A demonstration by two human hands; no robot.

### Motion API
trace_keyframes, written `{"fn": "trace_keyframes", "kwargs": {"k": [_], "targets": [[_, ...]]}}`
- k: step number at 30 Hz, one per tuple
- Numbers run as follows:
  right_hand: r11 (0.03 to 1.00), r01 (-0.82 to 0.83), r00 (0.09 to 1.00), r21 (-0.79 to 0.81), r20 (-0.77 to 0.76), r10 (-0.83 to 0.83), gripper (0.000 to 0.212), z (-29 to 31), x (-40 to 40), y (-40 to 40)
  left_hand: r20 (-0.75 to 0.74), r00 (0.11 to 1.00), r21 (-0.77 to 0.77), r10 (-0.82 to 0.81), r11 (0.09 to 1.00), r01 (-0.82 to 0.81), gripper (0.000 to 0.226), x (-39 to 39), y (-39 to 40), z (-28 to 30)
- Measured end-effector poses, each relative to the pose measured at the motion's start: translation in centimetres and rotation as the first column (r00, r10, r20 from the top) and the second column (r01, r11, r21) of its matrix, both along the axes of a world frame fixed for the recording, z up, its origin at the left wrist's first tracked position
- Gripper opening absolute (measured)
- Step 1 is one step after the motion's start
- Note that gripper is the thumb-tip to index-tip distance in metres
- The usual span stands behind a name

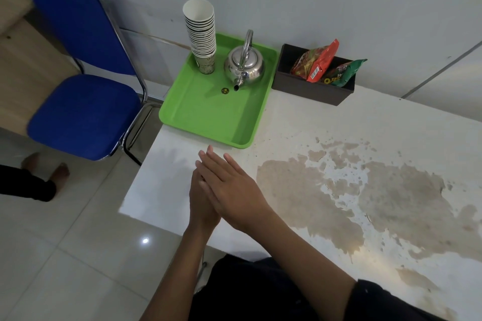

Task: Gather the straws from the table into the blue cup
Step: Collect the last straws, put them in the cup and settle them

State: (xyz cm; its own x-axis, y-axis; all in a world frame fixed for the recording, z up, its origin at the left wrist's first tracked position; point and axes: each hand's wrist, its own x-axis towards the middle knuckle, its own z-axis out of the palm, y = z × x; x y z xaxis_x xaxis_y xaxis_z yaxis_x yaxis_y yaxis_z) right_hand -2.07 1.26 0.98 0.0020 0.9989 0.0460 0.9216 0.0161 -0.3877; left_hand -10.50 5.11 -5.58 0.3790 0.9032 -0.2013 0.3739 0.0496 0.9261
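No straws and no blue cup appear in this view. My left hand (199, 206) and my right hand (229, 190) are pressed palm to palm above the near left corner of the white table (339, 125). The right hand lies over the left, fingers straight and pointing toward the green tray (208, 117). Neither hand holds anything.
On the green tray stand a stack of paper cups (202, 34) and a steel kettle (243, 66). A dark box (307, 88) with snack packets sits against the wall. A blue chair (83, 81) stands left of the table. The tabletop's surface is worn brown at the right.
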Motion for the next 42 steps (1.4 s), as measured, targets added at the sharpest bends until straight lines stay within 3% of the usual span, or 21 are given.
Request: {"fn": "trace_keyframes", "kwargs": {"k": [3,6,9,12,16,23,28,31,33,35,36,38,40,42], "targets": [[1.0,0.006,1.0,0.014,0.025,-0.006,0.045,-1.0,0.6,-0.5,-0.064,0.998,0.081,-0.003,0.997,0.008,0.06,-0.4,0.2,0.8],[1.0,0.006,1.0,0.007,0.024,-0.006,0.046,-1.1,1.1,-0.8,0.007,1.0,0.05,0.007,0.999,-0.007,0.066,-0.6,0.3,1.1],[0.998,0.037,0.977,-0.044,-0.209,-0.046,0.045,-0.4,1.5,-0.9,0.044,0.999,0.028,0.005,1.0,-0.006,0.07,-0.6,0.0,2.0],[0.986,0.127,0.872,-0.106,-0.461,-0.162,0.048,0.6,1.9,-1.3,0.065,0.998,-0.018,0.008,1.0,-0.007,0.085,-0.9,0.2,2.2],[0.926,0.305,0.669,-0.224,-0.642,-0.375,0.042,0.6,2.8,-2.1,0.117,0.993,-0.098,-0.035,0.994,0.046,0.097,-1.7,0.2,2.2],[0.849,0.36,0.493,-0.387,-0.694,-0.525,0.037,0.1,3.5,-3.6,0.103,0.988,-0.086,-0.117,0.988,0.126,0.085,-2.5,0.2,3.2],[0.799,0.367,0.335,-0.477,-0.733,-0.592,0.036,-0.6,3.4,-4.1,0.228,0.969,-0.389,0.099,0.921,-0.002,0.059,-1.6,0.2,4.9],[0.755,0.323,0.16,-0.571,-0.753,-0.638,0.037,-0.9,3.2,-3.9,0.191,0.97,-0.411,0.15,0.91,-0.06,0.045,-1.6,0.4,5.3],[0.739,0.307,0.103,-0.599,-0.751,-0.652,0.04,-1.1,3.1,-3.8,0.17,0.971,-0.397,0.17,0.914,-0.091,0.043,-1.7,0.5,5.4],[0.755,0.348,0.156,-0.556,-0.76,-0.631,0.04,-1.1,2.9,-3.9,0.172,0.97,-0.349,0.175,0.931,-0.106,0.046,-2.1,0.7,5.3],[0.778,0.371,0.233,-0.506,-0.761,-0.606,0.04,-0.7,2.7,-4.1,0.161,0.975,-0.307,0.153,0.947,-0.097,0.049,-2.3,0.7,5.3],[0.851,0.382,0.509,-0.36,-0.686,-0.52,0.043,-0.4,2.3,-4.4,0.106,0.991,-0.236,0.077,0.971,-0.05,0.046,-2.7,0.8,5.1],[0.933,0.292,0.788,-0.212,-0.5,-0.36,0.046,-1.0,1.9,-4.6,0.077,0.997,-0.22,0.019,0.975,-0.002,0.043,-2.8,0.8,4.9],[0.961,0.205,0.879,-0.187,-0.397,-0.265,0.047,-2.0,1.7,-4.4,0.065,0.998,-0.222,0.011,0.975,0.003,0.045,-2.9,0.9,5.1]]}}
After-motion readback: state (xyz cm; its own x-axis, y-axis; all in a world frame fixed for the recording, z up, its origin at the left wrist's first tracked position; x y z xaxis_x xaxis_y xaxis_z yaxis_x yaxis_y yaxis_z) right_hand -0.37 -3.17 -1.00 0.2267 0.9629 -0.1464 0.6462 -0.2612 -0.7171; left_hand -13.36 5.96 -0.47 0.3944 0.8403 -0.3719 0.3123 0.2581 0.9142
